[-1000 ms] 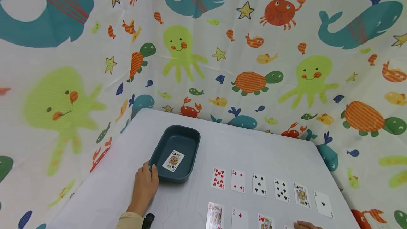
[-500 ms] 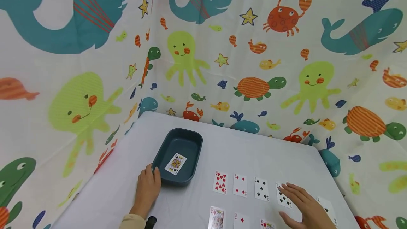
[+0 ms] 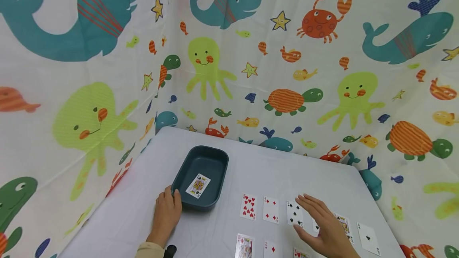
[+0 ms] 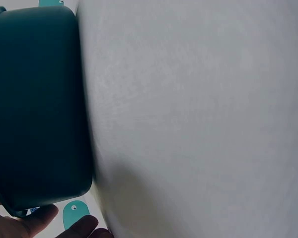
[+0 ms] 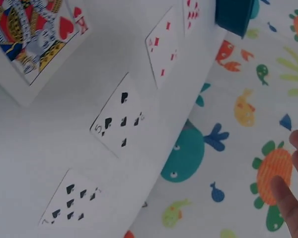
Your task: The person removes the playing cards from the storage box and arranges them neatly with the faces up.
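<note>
My left hand (image 3: 167, 211) grips the near left corner of a dark teal tray (image 3: 175, 188), fingers at its rim. In the left wrist view, the fingertips (image 4: 42, 218) show at the corner of the tray (image 4: 39, 109). A black-suited face card (image 3: 198, 186) lies face up inside the tray. My right hand (image 3: 324, 226) hovers over the right half of the card rows, fingers spread and nothing visible in them. Beneath it are the five of spades (image 3: 294, 212) and the seven of spades (image 5: 72, 203), the latter largely hidden in the head view.
A ten-like heart card (image 3: 248, 207), a diamond card (image 3: 271, 210), another face card (image 3: 345, 228) and a club card (image 3: 368, 238) complete the back row. Nearer lie a face card (image 3: 244, 246), the two of diamonds (image 3: 270, 249) and a heart king (image 3: 300, 253). A sea-animal curtain (image 3: 258, 71) surrounds the table.
My right hand has risen from the nearer cards at the bottom edge, then moved left above the back row. The left hand stays at the tray's corner. The head view has shifted slightly.
</note>
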Motion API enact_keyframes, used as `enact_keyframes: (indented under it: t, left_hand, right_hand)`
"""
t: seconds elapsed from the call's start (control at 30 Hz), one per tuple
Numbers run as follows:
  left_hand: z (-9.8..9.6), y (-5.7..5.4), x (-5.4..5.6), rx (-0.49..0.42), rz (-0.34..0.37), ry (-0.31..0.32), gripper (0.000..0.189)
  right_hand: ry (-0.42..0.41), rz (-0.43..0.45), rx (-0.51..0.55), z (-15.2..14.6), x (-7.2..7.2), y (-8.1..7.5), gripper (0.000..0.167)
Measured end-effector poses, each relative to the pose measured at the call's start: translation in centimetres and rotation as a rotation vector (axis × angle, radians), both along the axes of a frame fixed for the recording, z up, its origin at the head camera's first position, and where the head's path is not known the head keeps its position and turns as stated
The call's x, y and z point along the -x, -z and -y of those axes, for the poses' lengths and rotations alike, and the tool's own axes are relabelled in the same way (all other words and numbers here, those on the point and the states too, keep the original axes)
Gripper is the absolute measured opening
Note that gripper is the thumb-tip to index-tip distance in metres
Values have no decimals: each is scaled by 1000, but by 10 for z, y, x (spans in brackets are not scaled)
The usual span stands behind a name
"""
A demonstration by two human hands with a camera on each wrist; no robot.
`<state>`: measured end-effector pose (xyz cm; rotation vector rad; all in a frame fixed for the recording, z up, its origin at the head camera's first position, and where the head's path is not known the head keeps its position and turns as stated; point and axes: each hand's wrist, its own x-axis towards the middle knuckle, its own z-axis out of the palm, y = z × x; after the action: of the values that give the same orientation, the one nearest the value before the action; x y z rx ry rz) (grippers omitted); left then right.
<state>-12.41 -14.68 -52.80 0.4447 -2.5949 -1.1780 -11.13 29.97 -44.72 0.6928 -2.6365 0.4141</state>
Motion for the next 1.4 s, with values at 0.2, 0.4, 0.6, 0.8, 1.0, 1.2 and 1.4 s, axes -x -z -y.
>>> enact_keyframes:
  t: [0.2, 0.4, 0.6, 0.8, 1.0, 1.2, 1.4]
  left_hand:
    - [2, 1, -1, -3, 10, 0, 48]
    - [2, 2, -1, 6, 3, -6, 48]
    - [2, 0, -1, 13, 20, -6, 48]
    - [1, 0, 0, 11, 23, -4, 48]
    - [0, 0, 0, 2, 39, -6, 49]
    - [-1, 2, -1, 9, 37, -8, 49]
    - [-1, 3, -1, 20, 31, -6, 48]
  right_hand:
    - [-29, -26, 89, 18, 9, -1, 80]
    - [-103, -66, 190, 39, 20, -3, 78]
    - [-143, -44, 257, 64, 30, -2, 74]
    - [-194, -62, 296, 88, 39, 4, 72]
    - [-213, -73, 326, 107, 48, 10, 69]
    - [-221, -41, 371, 127, 53, 15, 68]
    - [-230, 3, 411, 149, 56, 19, 65]
